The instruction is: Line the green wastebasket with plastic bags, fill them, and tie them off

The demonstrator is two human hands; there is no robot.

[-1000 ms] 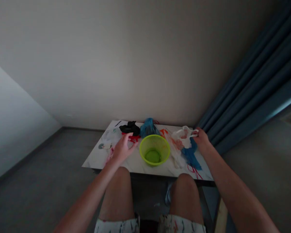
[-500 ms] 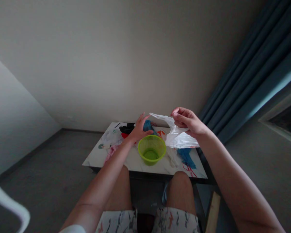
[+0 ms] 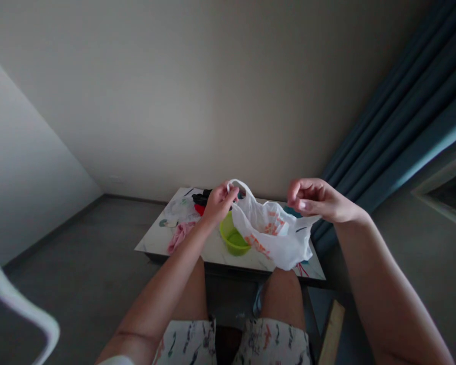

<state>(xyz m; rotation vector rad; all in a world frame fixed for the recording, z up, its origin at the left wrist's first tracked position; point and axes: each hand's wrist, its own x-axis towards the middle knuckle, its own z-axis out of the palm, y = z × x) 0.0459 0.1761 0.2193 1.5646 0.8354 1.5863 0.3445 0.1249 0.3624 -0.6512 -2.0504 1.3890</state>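
A white plastic bag (image 3: pixel 277 238) with orange print hangs stretched between my hands above the table. My left hand (image 3: pixel 218 203) is closed on one of its loop handles, at the bag's left end. On the other side, my right hand (image 3: pixel 319 200) has curled fingers, and the bag's right handle runs up under its palm; the exact grip there is hidden. Behind the bag, partly covered by it, stands a lime-green plastic basket (image 3: pixel 231 235), just below my left hand.
The low white marble-look table (image 3: pixel 152 241) bears a pink cloth (image 3: pixel 182 235), a black item (image 3: pixel 201 196), a red item (image 3: pixel 199 209) and a clear crumpled plastic piece. Red strings (image 3: pixel 303 269) lie near its right front edge. A blue curtain (image 3: pixel 387 126) hangs at the right.
My left hand has closed on the bag's left handle. My right hand has moved right, and the bag now spreads wide between both hands, covering part of the basket.
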